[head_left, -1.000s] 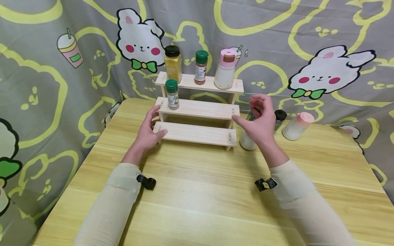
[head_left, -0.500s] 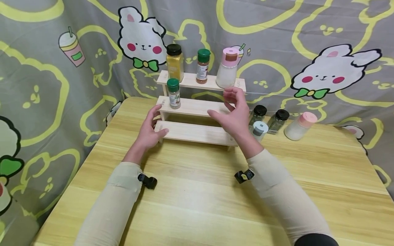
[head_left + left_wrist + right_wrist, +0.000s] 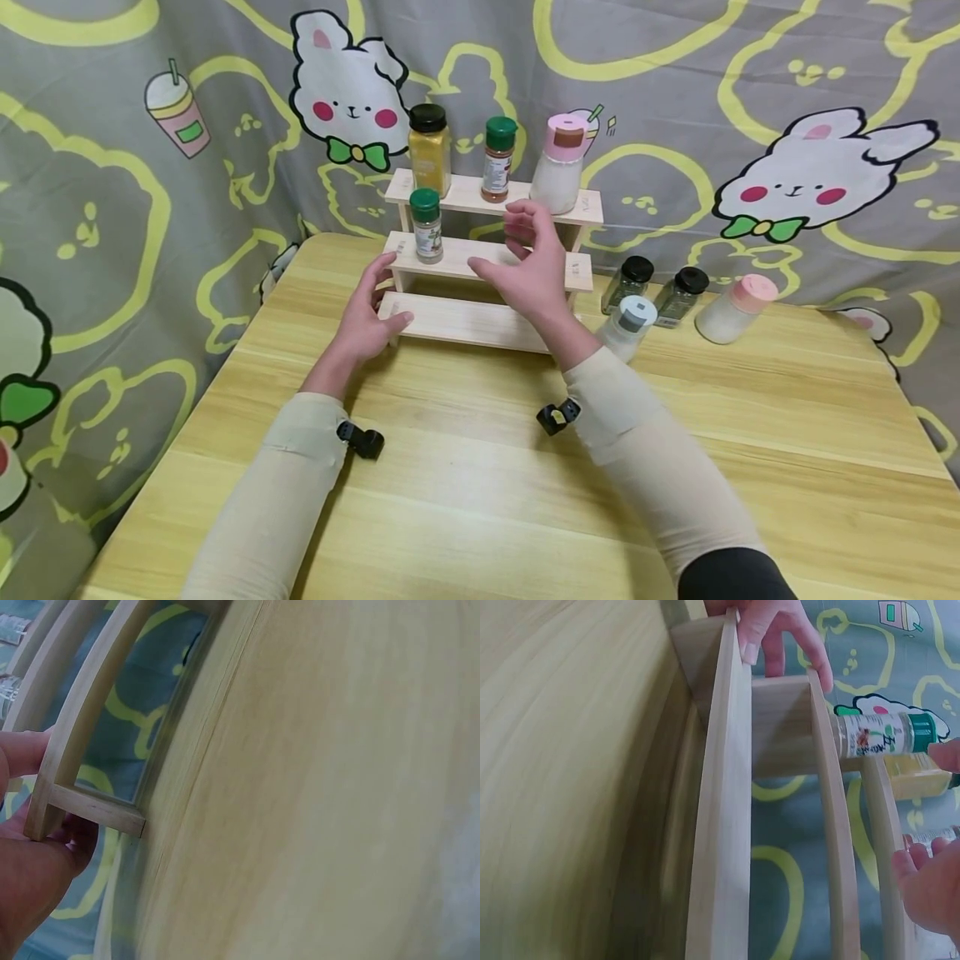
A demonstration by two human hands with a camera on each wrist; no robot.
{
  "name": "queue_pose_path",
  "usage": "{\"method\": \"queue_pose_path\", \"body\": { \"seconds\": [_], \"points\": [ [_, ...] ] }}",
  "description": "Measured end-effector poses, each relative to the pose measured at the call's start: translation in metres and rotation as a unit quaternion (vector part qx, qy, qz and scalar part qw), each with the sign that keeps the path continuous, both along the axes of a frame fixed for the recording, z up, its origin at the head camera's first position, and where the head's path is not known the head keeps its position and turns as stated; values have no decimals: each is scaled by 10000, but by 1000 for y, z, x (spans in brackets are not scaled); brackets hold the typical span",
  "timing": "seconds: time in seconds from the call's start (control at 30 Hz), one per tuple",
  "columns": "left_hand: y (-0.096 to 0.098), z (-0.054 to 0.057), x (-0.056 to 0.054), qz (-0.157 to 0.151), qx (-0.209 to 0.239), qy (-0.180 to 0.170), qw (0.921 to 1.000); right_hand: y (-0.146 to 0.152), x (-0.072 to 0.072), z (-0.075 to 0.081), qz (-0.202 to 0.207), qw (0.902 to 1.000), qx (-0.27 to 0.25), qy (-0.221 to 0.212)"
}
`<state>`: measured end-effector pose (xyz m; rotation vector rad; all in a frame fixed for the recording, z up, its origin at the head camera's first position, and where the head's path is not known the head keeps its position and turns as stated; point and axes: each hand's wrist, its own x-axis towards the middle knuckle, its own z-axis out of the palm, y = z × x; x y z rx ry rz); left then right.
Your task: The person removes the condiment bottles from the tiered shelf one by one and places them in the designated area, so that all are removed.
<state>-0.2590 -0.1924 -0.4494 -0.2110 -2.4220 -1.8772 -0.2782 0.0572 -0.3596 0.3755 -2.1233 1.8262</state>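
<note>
A three-tier wooden spice rack (image 3: pixel 480 321) stands at the back of the table. My left hand (image 3: pixel 363 321) holds its left end, thumb over the lowest shelf; the left wrist view shows the fingers wrapped around that shelf's end (image 3: pixel 56 795). My right hand (image 3: pixel 532 267) hovers before the middle shelf, thumb and fingers apart with nothing between them. To its left, a small green-capped spice bottle (image 3: pixel 427 229) stands on the middle shelf. On the top shelf are a black-capped jar of yellow powder (image 3: pixel 430 154), a green-capped bottle of reddish spice (image 3: pixel 497 162) and a pink-capped shaker (image 3: pixel 558 171).
Right of the rack, two black-capped jars (image 3: pixel 628 283), a shaker with a pale blue lid (image 3: pixel 628 327) and another pink-capped shaker (image 3: pixel 735 308) stand on the wooden table (image 3: pixel 450 467). A patterned grey curtain (image 3: pixel 645 108) hangs close behind.
My right hand has moved left from above the jars on the table to the front of the middle shelf, uncovering those jars. The left hand stays at the rack's end.
</note>
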Motion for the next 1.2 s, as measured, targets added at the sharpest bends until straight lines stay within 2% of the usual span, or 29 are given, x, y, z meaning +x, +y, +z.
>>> {"method": "queue_pose_path", "body": {
  "seconds": [0.47,0.7,1.2],
  "points": [
    [-1,1,1,-18,63,30,10000,-37,-19,-4,117,9996,-161,-202],
    [8,32,17,-137,49,-51,9999,-51,-27,-8,146,9988,-163,-433],
    [8,31,16,-135,93,37,9999,-73,-29,-10,27,9992,-19,-411]
  ]
}}
